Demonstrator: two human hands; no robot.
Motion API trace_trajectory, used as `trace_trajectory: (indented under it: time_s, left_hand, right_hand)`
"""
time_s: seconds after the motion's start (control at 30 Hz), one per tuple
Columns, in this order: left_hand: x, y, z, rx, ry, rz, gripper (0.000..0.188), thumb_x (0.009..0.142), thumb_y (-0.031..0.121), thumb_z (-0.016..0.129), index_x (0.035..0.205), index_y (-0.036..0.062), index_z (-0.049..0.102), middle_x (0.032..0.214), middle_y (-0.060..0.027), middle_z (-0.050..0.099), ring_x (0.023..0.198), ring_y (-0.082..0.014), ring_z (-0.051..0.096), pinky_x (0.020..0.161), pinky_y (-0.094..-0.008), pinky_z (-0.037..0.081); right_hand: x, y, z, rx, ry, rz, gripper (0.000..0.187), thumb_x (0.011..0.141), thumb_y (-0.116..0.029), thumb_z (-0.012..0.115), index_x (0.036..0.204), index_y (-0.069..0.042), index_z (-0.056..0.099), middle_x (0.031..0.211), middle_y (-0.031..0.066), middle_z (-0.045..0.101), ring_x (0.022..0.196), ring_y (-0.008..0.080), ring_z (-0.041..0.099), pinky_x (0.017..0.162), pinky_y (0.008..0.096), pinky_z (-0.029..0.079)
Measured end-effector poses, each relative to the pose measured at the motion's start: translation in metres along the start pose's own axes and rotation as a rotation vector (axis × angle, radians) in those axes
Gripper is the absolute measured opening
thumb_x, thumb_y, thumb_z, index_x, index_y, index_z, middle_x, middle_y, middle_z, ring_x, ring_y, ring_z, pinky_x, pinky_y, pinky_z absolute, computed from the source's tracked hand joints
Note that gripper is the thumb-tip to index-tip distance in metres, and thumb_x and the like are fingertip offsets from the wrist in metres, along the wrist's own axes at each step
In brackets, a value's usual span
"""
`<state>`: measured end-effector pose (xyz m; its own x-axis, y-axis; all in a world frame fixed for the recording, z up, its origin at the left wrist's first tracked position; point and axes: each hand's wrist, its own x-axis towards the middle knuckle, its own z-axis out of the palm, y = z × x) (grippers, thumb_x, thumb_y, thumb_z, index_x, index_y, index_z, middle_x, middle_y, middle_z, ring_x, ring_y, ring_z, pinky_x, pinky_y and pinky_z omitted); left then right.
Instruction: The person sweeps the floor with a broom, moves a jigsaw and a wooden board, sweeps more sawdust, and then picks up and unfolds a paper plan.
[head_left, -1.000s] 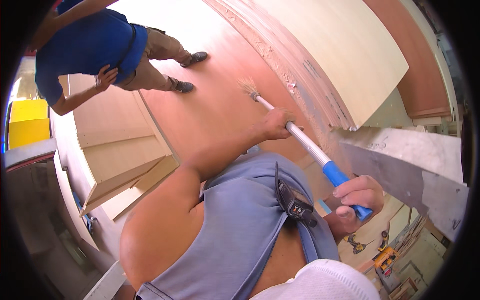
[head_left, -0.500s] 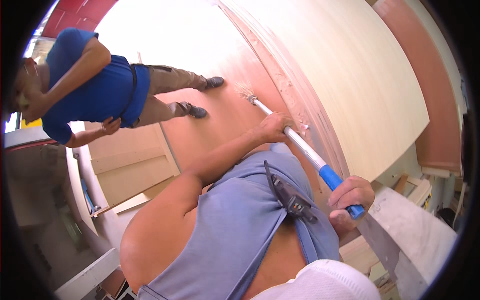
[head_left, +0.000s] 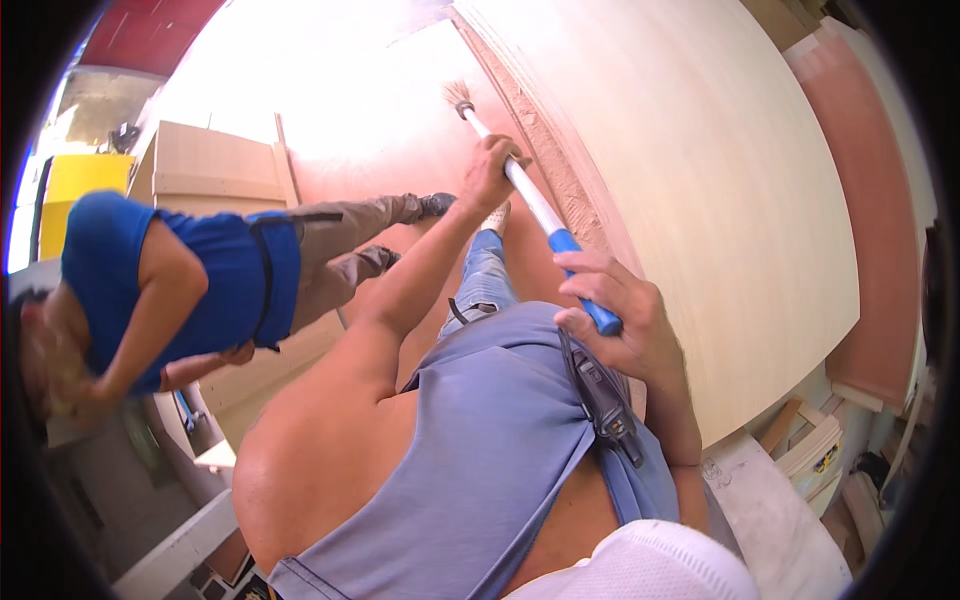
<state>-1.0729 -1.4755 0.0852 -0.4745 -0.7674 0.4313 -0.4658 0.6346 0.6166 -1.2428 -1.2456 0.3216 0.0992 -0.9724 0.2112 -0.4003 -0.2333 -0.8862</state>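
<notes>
I hold a broom (head_left: pixel 538 205) with a silvery-white pole, a blue grip and short straw bristles. Its bristle end points away from me, beside a strip of sawdust (head_left: pixel 552 158) along the base of a pale panel stack. My left hand (head_left: pixel 490 172) is closed around the pole, below the bristles. At the near end, my right hand (head_left: pixel 628 305) grips the blue handle, thumb on one side and fingers on the other. A dark handheld radio (head_left: pixel 605 405) hangs at the front of my blue-grey top.
Large pale wood panels (head_left: pixel 700 190) fill the right side, with a reddish board (head_left: pixel 868 215) beyond. At left, close to my left arm, stands a person in a blue shirt (head_left: pixel 190 270). Wooden boards (head_left: pixel 215 170) stand behind them. Reddish flooring (head_left: pixel 410 255) runs ahead.
Both hands and the broom have moved forward and up-left, the right hand most. My jeans leg and shoe now show. The person in blue has shifted lower in view, nearer my left arm.
</notes>
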Motion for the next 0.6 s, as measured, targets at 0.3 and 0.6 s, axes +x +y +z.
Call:
trace_trajectory:
  time_s: [0.3,0.6]
  left_hand:
    - [0.244,-0.289,0.003,0.236,-0.087,-0.214,0.053,0.082,0.037,0.083,0.121,0.0052,0.067,0.126,-0.0174,0.065,0.116,-0.0393,0.061,0.101,-0.0449,0.05]
    - [0.242,-0.329,0.12,0.05,-0.637,0.074,0.04,0.085,0.046,0.077,0.088,0.0059,0.071,0.087,-0.0171,0.07,0.089,-0.0358,0.069,0.082,-0.0474,0.055]
  right_hand:
    - [0.326,0.166,0.091,-0.057,0.193,-0.012,0.017,0.09,-0.019,0.076,0.097,-0.007,0.067,0.113,0.0118,0.071,0.09,0.0272,0.072,0.075,0.0361,0.058]
    - [0.39,0.167,0.076,-0.237,0.283,0.186,0.017,0.091,-0.021,0.073,0.091,-0.005,0.067,0.091,0.0106,0.07,0.073,0.0291,0.068,0.065,0.0368,0.055]
